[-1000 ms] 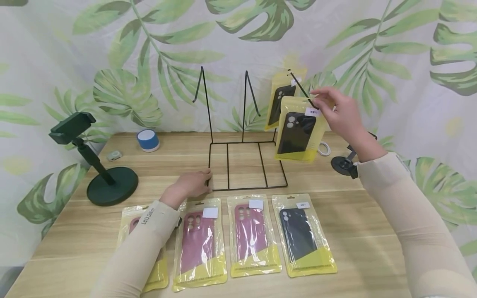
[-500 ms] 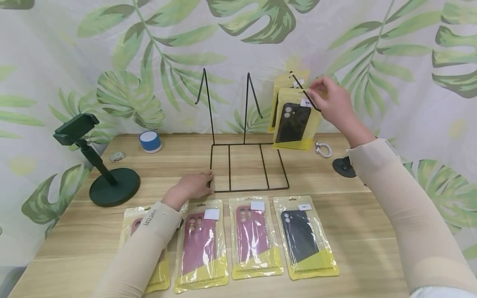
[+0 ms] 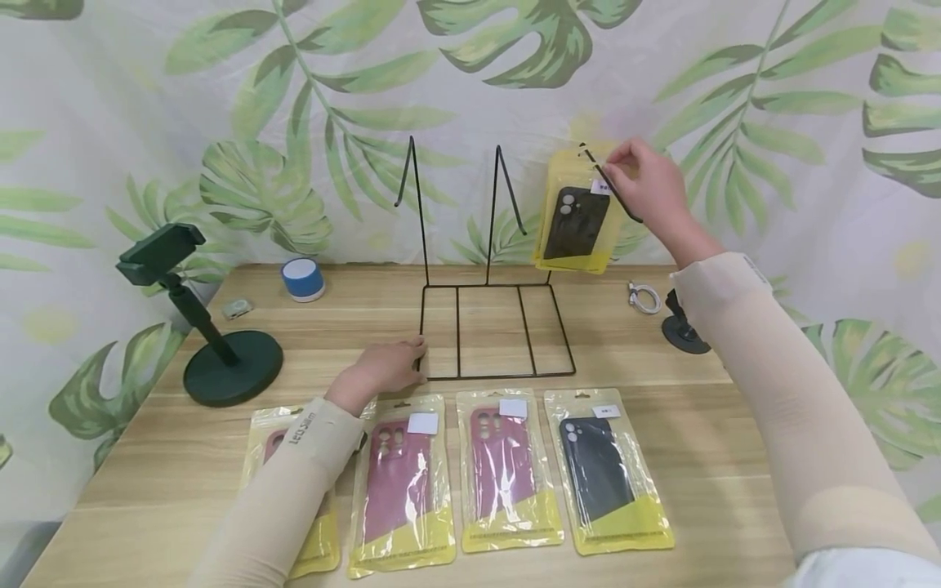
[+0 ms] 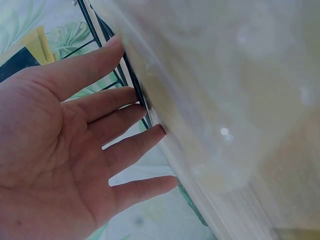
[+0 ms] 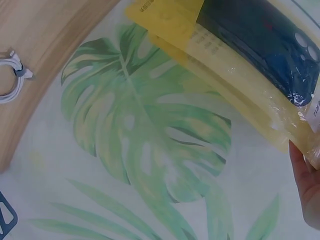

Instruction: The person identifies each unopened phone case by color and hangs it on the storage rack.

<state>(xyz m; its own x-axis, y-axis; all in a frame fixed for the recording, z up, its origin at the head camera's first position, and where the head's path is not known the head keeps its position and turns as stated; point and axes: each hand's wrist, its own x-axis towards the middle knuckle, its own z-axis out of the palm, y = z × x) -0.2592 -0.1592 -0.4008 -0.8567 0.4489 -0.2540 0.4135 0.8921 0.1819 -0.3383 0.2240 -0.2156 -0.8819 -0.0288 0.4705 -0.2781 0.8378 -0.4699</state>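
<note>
My right hand pinches the top edge of a yellow-and-clear pouch holding a black phone case. The pouch hangs on the right hook of a black wire display rack, overlapping another yellow pouch behind it. In the right wrist view, only part of the hand shows at the pouch's corner. My left hand rests at the left side of the rack's base. The left wrist view shows its fingers spread and fairly straight, tips against the wire and table.
Pouches with pink cases and one with a black case lie in a front row. A green phone stand and blue-white cylinder stand left. A coiled white cable and black stand sit right.
My right hand has moved the pouch back and up along the right hook, closer to the pouch behind. The left hand has stayed at the rack's base.
</note>
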